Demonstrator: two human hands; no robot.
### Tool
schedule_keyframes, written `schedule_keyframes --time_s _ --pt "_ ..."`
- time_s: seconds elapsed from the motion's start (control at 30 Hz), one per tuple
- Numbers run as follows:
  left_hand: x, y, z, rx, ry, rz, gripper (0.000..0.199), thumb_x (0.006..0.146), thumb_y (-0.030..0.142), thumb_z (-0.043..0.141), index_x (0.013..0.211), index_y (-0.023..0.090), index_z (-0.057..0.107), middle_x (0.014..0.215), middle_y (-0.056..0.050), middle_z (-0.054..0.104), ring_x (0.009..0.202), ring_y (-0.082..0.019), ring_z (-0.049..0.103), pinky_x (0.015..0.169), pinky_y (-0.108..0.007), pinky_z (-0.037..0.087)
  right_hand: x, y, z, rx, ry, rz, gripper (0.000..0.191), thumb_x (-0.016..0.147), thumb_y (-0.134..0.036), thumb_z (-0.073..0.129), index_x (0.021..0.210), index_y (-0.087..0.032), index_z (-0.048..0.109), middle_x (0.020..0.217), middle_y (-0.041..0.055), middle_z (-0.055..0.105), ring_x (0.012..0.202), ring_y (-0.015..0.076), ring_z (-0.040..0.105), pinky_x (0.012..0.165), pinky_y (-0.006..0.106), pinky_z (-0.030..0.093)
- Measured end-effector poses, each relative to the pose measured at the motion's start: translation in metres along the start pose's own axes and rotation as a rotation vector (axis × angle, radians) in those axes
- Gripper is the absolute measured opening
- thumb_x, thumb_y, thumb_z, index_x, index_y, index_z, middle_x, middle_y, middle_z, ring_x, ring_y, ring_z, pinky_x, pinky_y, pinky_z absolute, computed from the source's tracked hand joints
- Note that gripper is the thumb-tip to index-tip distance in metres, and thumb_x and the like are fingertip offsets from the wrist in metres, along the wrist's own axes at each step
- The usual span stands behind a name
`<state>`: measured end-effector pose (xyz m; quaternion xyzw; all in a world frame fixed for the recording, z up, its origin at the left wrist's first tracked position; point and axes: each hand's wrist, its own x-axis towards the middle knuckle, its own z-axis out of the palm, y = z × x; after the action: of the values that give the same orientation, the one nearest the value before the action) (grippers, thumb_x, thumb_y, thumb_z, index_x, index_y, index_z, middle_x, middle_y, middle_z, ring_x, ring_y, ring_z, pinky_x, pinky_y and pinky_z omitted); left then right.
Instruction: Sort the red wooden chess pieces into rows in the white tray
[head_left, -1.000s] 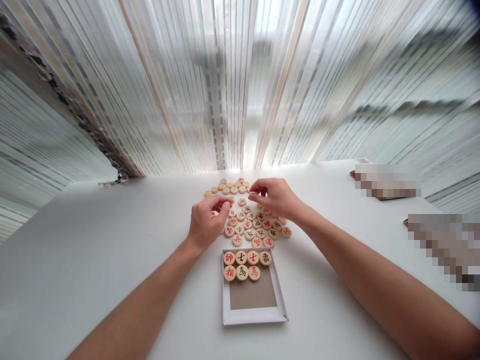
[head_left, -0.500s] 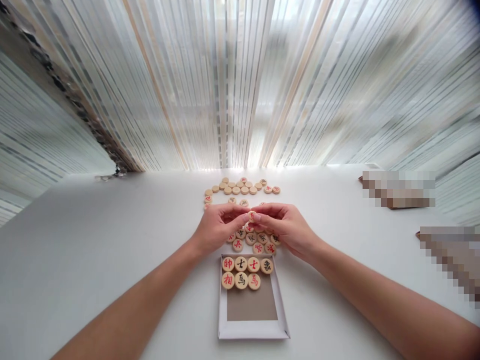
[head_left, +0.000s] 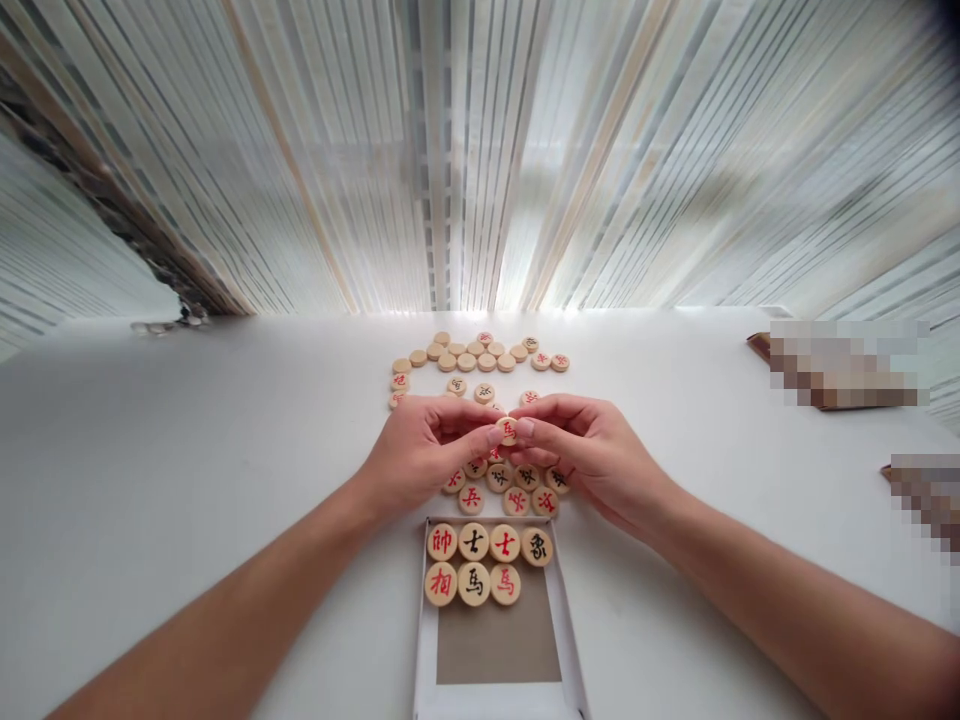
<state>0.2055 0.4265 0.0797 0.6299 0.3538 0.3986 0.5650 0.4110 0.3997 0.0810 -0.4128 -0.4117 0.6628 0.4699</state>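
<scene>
Between their fingertips, my left hand (head_left: 427,448) and my right hand (head_left: 592,440) pinch one round wooden piece (head_left: 508,431) with a red character facing me. Below the hands lies a shallow white box (head_left: 429,660) with a brown-grey bottom. Its back row holds several pieces, among them a black-marked one (head_left: 537,547) at the right end; in front of that row are three more, including a red-marked one (head_left: 441,584) at the left. Loose pieces with red and black characters, such as a red one (head_left: 471,499), lie under and around the hands, some partly hidden.
Farther back on the white table (head_left: 187,450) is a cluster of loose pieces (head_left: 466,362), many with blank sides up. Two pixelated objects (head_left: 840,375) stand at the right. A striped curtain (head_left: 480,150) hangs behind the table.
The held piece has turned so its red character shows more fully. The view has shifted closer and lower, so the box's front edge has left the picture. Both hands still pinch the piece.
</scene>
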Motion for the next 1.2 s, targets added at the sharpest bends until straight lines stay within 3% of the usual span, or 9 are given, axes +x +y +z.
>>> schedule_keyframes --time_s 0.27,0.57,0.77,0.93,1.2 --pt "-0.001 0.002 0.000 -0.021 0.010 0.007 0.020 0.085 0.030 0.086 0.099 0.016 0.088 0.092 -0.010 0.087 0.084 -0.025 0.084 0.076 -0.030 0.069 -0.001 0.002 0.000 0.000 -0.037 -0.037 0.026 0.074 -0.037 0.099 0.088 -0.019 0.086 0.085 0.0058 0.083 0.077 0.0180 0.079 0.075 0.029 0.068" --pt "-0.007 0.019 0.005 -0.110 -0.024 0.005 0.024 0.080 0.034 0.091 0.096 0.016 0.089 0.080 -0.009 0.085 0.068 -0.021 0.080 0.065 -0.028 0.068 -0.015 -0.010 0.006 0.038 -0.070 -0.081 0.023 0.076 -0.033 0.098 0.089 -0.019 0.086 0.079 0.0053 0.082 0.069 0.0171 0.079 0.067 0.025 0.067" --pt "-0.012 0.022 0.006 -0.133 -0.054 -0.030 0.031 0.081 0.043 0.090 0.094 0.015 0.089 0.081 -0.012 0.085 0.071 -0.023 0.080 0.066 -0.030 0.067 -0.022 -0.017 0.012 0.072 -0.054 -0.038 0.028 0.070 -0.033 0.101 0.086 -0.018 0.085 0.079 0.0062 0.082 0.069 0.0200 0.080 0.067 0.029 0.069" --pt "-0.012 0.020 0.007 -0.170 -0.046 -0.021 0.026 0.083 0.040 0.089 0.094 0.016 0.089 0.080 -0.010 0.085 0.067 -0.019 0.078 0.066 -0.027 0.066 -0.023 -0.017 0.013 0.078 -0.064 -0.066 0.025 0.071 -0.031 0.101 0.086 -0.019 0.085 0.081 0.0048 0.081 0.065 0.0162 0.077 0.068 0.028 0.068" --pt "-0.013 0.022 0.010 -0.120 0.013 -0.009 0.024 0.081 0.039 0.090 0.090 0.017 0.089 0.081 -0.010 0.085 0.070 -0.022 0.080 0.066 -0.029 0.068 -0.022 -0.018 0.014 0.018 -0.042 -0.113 0.028 0.068 -0.035 0.102 0.083 -0.020 0.084 0.077 0.0036 0.078 0.065 0.0169 0.075 0.069 0.032 0.068"
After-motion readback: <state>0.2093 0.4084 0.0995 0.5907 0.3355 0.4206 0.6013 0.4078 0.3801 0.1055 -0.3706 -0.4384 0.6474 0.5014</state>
